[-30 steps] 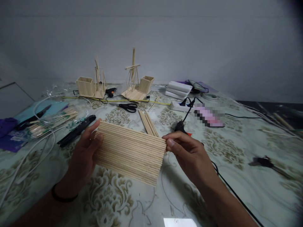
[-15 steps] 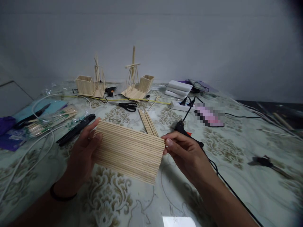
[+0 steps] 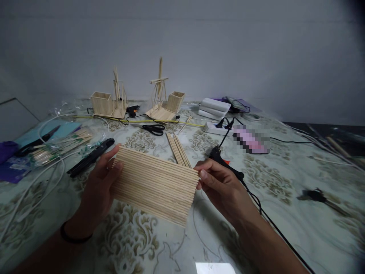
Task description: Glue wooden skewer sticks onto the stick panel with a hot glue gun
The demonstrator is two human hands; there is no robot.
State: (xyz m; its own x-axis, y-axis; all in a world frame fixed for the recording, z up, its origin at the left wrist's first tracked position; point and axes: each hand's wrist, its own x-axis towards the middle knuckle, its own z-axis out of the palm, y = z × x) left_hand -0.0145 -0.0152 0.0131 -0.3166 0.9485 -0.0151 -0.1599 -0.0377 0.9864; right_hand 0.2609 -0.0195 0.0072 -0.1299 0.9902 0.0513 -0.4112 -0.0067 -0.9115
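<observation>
A flat panel of wooden sticks [image 3: 155, 183] laid side by side is held above the patterned tablecloth [image 3: 285, 213]. My left hand [image 3: 98, 188] grips its left edge, thumb on top and fingers underneath. My right hand [image 3: 221, 186] pinches the panel's right edge. Just behind my right hand lies a black glue gun [image 3: 224, 161] with its cord trailing toward me. A loose bundle of wooden sticks [image 3: 178, 148] lies on the cloth behind the panel.
At the back stand two stick models with small boxes [image 3: 110, 102] [image 3: 167, 101]. Black scissors [image 3: 154, 128], a white power strip [image 3: 218, 127], stacked white boxes [image 3: 213, 107], black pliers [image 3: 89, 156], stick packets [image 3: 59, 146] and white cables [image 3: 37, 179] lie around. A dark tool [image 3: 316, 195] rests at right.
The panel and both hands have barely shifted. More of the glue gun shows behind my right hand than a second ago.
</observation>
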